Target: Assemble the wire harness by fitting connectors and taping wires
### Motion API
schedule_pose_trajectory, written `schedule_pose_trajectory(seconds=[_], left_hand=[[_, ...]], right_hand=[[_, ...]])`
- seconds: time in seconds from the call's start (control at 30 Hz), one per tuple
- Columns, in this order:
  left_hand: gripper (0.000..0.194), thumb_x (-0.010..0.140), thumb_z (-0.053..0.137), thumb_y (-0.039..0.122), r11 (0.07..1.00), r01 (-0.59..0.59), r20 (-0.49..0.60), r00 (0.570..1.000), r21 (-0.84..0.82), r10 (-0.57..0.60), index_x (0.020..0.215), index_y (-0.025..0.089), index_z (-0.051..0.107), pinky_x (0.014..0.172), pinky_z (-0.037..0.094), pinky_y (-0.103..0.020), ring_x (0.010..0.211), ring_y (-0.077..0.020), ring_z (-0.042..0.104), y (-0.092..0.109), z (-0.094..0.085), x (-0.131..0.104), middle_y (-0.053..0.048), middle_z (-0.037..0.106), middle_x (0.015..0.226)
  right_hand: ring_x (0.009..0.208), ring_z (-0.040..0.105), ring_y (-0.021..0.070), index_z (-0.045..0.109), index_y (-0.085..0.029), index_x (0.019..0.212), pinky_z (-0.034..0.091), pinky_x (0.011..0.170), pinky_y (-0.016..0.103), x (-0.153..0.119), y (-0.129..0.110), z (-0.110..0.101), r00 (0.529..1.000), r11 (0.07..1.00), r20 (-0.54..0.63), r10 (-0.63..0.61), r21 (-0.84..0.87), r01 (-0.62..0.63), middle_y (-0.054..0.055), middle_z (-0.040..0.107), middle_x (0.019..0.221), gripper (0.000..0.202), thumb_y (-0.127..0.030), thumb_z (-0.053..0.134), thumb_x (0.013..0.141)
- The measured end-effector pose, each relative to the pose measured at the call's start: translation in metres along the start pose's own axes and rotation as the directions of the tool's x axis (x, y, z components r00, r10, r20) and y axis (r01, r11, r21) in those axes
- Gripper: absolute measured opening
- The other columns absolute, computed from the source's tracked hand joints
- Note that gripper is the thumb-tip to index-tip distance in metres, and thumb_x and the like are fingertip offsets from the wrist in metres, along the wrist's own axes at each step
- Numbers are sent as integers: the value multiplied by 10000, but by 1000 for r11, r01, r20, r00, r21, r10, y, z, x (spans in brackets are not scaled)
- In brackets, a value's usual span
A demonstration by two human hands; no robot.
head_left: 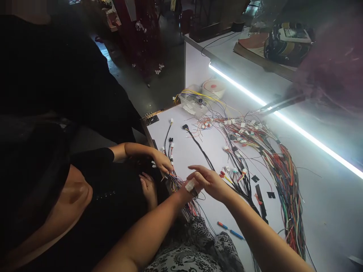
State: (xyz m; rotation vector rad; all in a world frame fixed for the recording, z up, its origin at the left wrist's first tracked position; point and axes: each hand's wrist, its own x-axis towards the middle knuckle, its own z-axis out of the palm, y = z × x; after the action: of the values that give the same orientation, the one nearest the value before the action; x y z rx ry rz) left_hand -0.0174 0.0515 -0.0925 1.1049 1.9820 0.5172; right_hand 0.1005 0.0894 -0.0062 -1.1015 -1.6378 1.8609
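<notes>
My left hand is over the near left edge of the white table. Much of it is covered by my right hand, so its fingers cannot be made out. A small whitish ribbed piece, its kind unclear, lies against my left wrist. My right hand reaches across and overlaps my left, fingers stretched leftward, with no object visible in them. Beneath and beside both hands runs a bundle of thin coloured wires. A black-sleeved cable with a black connector lies just beyond my hands.
At left, a person in black has one hand at the wires and another hand lower. A large wire harness curves along the right. A clear plastic box, a bowl, a red-blue pen-like tool and a bright light tube are around.
</notes>
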Motion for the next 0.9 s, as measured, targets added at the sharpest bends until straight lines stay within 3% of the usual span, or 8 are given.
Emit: schedule_pose_trajectory(seconds=[0.07,0.13,0.3,0.4,0.5,0.6,0.73,0.9], left_hand=[[279,895,519,369,999,-3,87,996,-46,7,1020,131,596,724,521,-317,831,-163,610,-4,5,-4,-48,623,975],[264,915,483,351,994,-7,190,981,-110,28,1004,132,600,679,508,-295,769,-142,596,-10,8,-8,-46,627,950],[361,936,306,351,973,-18,349,932,-231,100,981,139,595,502,424,-224,559,-103,526,-23,7,-16,-52,680,862],[447,936,254,425,958,-80,401,896,-275,190,1045,135,576,585,463,-239,632,-118,561,-26,3,-22,-53,689,847],[400,896,377,458,950,-174,448,849,-260,279,979,159,629,639,469,-258,652,-135,569,-29,0,-30,-27,672,748],[240,823,536,374,940,-276,406,850,-201,336,917,189,657,742,461,-293,751,-162,573,-32,-4,-35,-29,653,819],[268,865,480,315,926,-360,236,896,-111,376,1080,195,584,936,389,-347,1014,-199,512,-26,-9,-29,-77,560,1059],[347,765,645,352,884,-468,286,849,13,445,1090,237,600,1034,291,-394,1147,-253,434,0,6,-11,-79,531,1141]], right_hand=[[801,600,178,595,-248,1160,453,753,315,-10,-2,8,997,997,-10,-74,-24,74,41,689,941,395,-484,403,909],[890,591,191,609,-250,1124,434,831,333,-26,9,13,973,992,-195,-125,-49,118,49,672,1003,355,-455,411,912],[877,563,203,561,-224,1134,435,792,338,-71,60,15,775,995,-627,75,-3,-98,70,633,1041,329,-374,532,843],[737,550,162,556,-231,1124,443,686,295,-88,78,31,880,988,-456,136,-1,-154,45,632,986,321,-221,493,810],[787,559,172,615,-242,1007,430,723,295,-94,86,53,990,961,-131,59,-261,-92,29,637,921,372,-76,416,739],[890,543,220,633,-227,886,404,789,341,-100,93,61,998,832,-55,28,-551,-54,56,622,957,324,-49,433,703],[1003,513,247,574,-240,1004,412,836,372,-117,98,48,962,815,-255,96,-535,-223,77,541,1111,246,-179,505,776],[775,577,164,547,-270,1072,442,722,310,-133,101,51,978,885,-14,209,-422,-196,28,563,1050,280,-222,500,800]])
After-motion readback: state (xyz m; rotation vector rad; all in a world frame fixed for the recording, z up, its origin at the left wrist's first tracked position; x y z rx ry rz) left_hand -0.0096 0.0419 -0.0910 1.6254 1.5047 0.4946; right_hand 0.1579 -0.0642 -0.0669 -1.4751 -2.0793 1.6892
